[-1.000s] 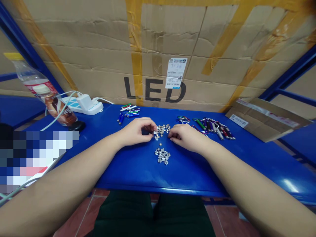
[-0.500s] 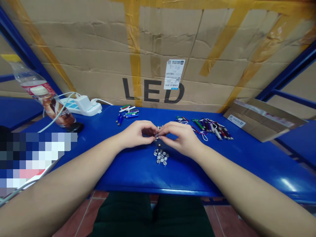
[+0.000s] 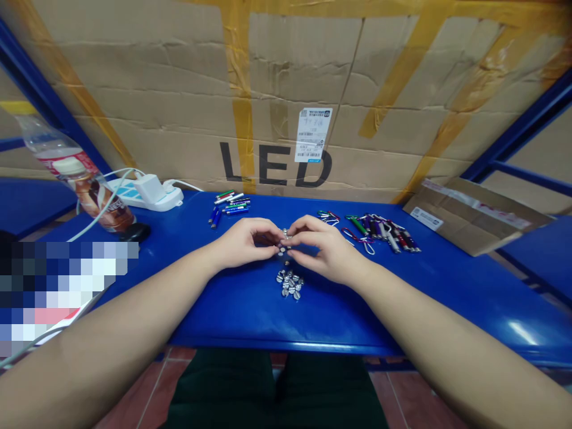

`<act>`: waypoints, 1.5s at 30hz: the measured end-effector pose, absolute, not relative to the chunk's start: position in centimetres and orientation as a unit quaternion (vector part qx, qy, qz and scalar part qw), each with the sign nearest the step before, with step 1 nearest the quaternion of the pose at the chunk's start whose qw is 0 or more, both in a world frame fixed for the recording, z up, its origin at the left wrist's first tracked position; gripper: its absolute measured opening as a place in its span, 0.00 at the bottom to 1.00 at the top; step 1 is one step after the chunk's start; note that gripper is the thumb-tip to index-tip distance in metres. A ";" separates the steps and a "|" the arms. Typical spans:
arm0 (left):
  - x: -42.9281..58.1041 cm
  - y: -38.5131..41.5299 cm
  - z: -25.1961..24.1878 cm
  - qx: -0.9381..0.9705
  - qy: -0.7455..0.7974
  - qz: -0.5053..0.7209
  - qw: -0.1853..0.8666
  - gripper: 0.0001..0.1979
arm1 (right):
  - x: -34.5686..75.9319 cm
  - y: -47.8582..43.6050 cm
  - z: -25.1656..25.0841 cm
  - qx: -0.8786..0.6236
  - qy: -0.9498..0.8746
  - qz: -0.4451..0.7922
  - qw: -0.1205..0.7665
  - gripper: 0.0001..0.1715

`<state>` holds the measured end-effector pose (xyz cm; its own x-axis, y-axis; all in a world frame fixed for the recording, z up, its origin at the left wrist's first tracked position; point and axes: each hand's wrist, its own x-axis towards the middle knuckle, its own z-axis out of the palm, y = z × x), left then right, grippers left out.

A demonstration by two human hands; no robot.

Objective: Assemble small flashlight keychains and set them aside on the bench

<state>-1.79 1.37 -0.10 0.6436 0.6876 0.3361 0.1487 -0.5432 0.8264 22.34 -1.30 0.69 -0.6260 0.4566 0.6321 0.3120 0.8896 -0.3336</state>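
My left hand [image 3: 248, 241] is curled above the blue table, its fingertips and thumb closing around a small round silver metal piece [image 3: 281, 251]. Facing it, my right hand [image 3: 319, 244] is also bent inward, its fingertips meeting those of the left; whatever lies in its pinch is too small to make out. Another silver bit [image 3: 285, 231] shows just beyond the fingertips. Nearer to me lies a pile of small silver metal pieces [image 3: 290, 284], with a tiny copper-coloured part [image 3: 286, 263] between pile and hands.
Coloured metal tubes [image 3: 230, 205] lie at the back left. Several coloured penlight-like tubes [image 3: 391, 232] with carabiner clips [image 3: 357, 238] are on the right. Around them are a small carton [image 3: 478, 214], a power strip [image 3: 167, 198], bottles [image 3: 96, 190] and a large LED carton [image 3: 179, 119].
My right thumb and fingers have spread slightly, exposing more of the silver piece between the hands. Both hands stay over the same spot, and the view has shifted a little.
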 end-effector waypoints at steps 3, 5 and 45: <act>-1.8 1.3 -0.3 0.788 0.272 0.331 0.442 0.11 | 23.3 -1.3 1.6 -0.209 -0.909 0.125 0.338 0.14; -1.8 1.3 -0.4 0.774 0.282 0.332 0.459 0.12 | 24.6 -1.0 2.4 -0.243 -0.900 0.126 0.339 0.15; -1.5 1.5 -0.3 0.708 0.329 0.326 0.533 0.15 | 23.4 -3.0 2.5 -0.246 -0.921 0.285 0.099 0.09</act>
